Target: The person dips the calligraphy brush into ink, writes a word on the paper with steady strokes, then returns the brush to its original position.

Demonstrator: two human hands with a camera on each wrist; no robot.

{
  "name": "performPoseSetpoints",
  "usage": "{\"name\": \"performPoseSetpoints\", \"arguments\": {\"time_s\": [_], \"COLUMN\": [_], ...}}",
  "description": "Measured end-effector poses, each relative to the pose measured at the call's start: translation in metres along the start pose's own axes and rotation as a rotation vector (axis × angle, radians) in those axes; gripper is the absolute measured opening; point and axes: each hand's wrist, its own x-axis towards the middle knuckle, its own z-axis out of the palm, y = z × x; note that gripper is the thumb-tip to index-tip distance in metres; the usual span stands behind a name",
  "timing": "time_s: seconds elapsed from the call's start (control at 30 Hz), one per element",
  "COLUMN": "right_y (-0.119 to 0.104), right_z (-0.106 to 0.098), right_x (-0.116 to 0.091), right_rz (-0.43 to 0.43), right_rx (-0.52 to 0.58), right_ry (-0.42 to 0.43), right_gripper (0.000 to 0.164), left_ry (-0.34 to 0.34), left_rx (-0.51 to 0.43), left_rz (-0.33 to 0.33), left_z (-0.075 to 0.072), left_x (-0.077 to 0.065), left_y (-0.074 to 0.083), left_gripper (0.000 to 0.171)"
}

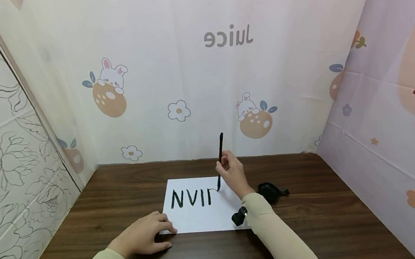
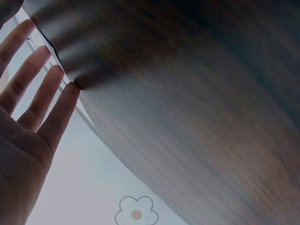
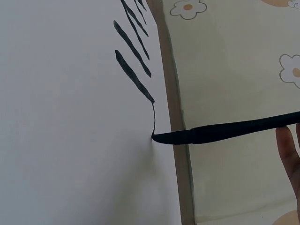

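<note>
My right hand pinches a dark writing brush, held nearly upright over the right part of a white sheet of paper. In the right wrist view the tip of the brush meets the paper at the end of a thin curved line. Black letters reading "NVI" and a further upright stroke run to the left of the tip. At the sheet's lower left corner my left hand rests with spread fingers, some on the paper. Its fingers look straight in the left wrist view.
A black rounded object with a narrow end lies on the wooden table, right of my right forearm. A small black device is at the right wrist, over the paper. Printed curtains stand behind the table.
</note>
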Motion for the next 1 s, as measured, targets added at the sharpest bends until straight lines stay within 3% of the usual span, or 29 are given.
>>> {"name": "performPoseSetpoints", "arguments": {"time_s": [1.0], "right_y": [0.0007], "right_z": [0.0013], "right_x": [-0.0025], "right_rz": [0.073], "right_rx": [0.055], "right_ry": [-0.063], "right_gripper": [0.019], "left_ry": [0.015], "left_rx": [0.000], "left_rz": [0.007], "left_z": [-0.0001], "left_x": [0.0002], "left_y": [0.0011], "left_gripper": [0.022]}}
